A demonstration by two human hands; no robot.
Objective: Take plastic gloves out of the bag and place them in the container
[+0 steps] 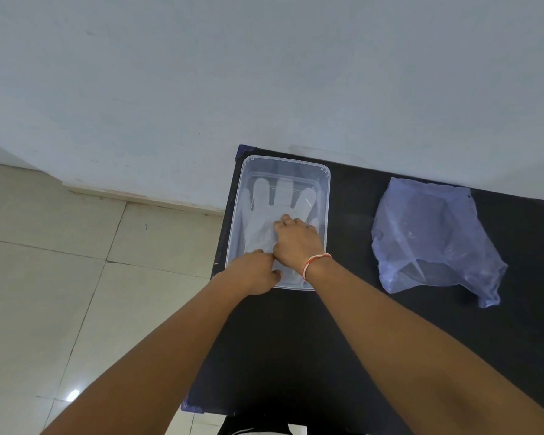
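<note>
Both hands are down in the container (239,196) at centre frame, and we can see them working right over the plastic gloves (264,208). Our right hand (297,243), with a red-and-white thread bracelet (316,262) at the wrist, lies palm-down on the glove, fingers curled and pressing into the plastic; whether it pinches the film or only presses it, we cannot tell. Our left hand (258,273) sits at the container's near edge, fingers bent down against the rim and the glove's cuff end, and its grip is hidden from us too. The gloves look thin, milky and translucent, lying flat inside the clear rectangular tub with the fingers spread and pointing toward the top of the frame, three of them showing plainly. The tub stands on the left part of a black table (343,340), close to its far left corner. Off to the right of the frame, well apart from the tub, we have the bag (431,240), a pale blue, see-through, crumpled thing lying slack on the tabletop. Pale floor tiles (60,293) fill the left side, and a plain wall (264,73) runs across the top.
</note>
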